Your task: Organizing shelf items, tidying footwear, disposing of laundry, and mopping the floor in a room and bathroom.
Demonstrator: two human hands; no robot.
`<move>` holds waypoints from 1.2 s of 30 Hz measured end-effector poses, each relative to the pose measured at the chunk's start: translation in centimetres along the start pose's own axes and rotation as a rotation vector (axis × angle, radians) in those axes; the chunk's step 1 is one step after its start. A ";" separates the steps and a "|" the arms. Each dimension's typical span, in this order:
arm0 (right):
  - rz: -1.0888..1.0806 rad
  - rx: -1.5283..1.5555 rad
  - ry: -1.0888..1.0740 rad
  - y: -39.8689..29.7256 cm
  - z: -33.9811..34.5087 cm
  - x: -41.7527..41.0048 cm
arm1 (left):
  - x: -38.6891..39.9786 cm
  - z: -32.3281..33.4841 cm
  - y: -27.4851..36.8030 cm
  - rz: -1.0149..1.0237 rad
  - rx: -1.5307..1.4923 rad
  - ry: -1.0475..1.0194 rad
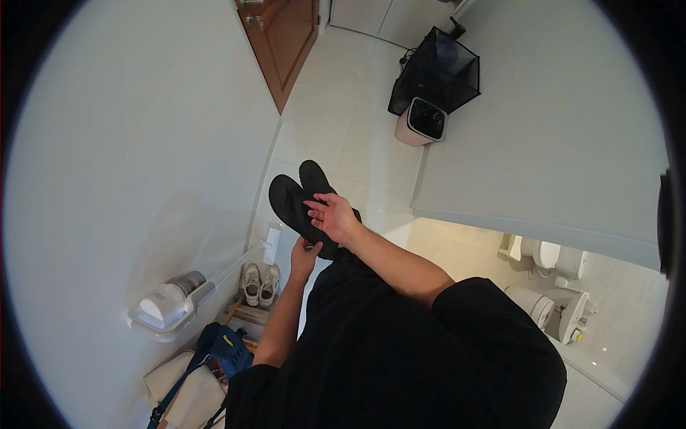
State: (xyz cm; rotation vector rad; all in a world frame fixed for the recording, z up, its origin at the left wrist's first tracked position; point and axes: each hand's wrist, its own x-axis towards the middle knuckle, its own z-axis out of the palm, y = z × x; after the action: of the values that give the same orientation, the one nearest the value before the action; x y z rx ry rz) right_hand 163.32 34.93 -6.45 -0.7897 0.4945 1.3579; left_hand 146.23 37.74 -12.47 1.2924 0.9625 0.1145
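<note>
A pair of black flip-flops is held up before me, one flip-flop (286, 201) on the left and the other (315, 177) partly behind it. My left hand (305, 254) grips the near end of the left one, thumb on top. Over the footbeds lies my right hand (333, 217), palm upward with its fingers spread and apparently nothing in them. My forearm and the flip-flops hide parts of each other, so what supports the farther flip-flop cannot be told.
A white stick vacuum (174, 300) leans along the left wall, with white sneakers (261, 284) near its floor head. Bags (228, 348) lie at lower left. Ahead stand a pink bin (412, 131) and a black mesh hamper (439, 69). A brown door (284, 45) is at the top; a bathroom opens at right.
</note>
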 end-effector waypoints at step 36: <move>-0.159 0.034 0.341 -11.9 -13.7 1.3 | 2.8 -2.0 -8.0 -0.218 0.562 -0.057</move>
State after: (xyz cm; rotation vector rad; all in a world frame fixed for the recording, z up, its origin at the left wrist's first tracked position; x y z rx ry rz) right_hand 176.92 25.33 -13.86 -1.0176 0.7037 1.0696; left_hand 143.26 38.24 -20.61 1.6766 1.1229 -0.3856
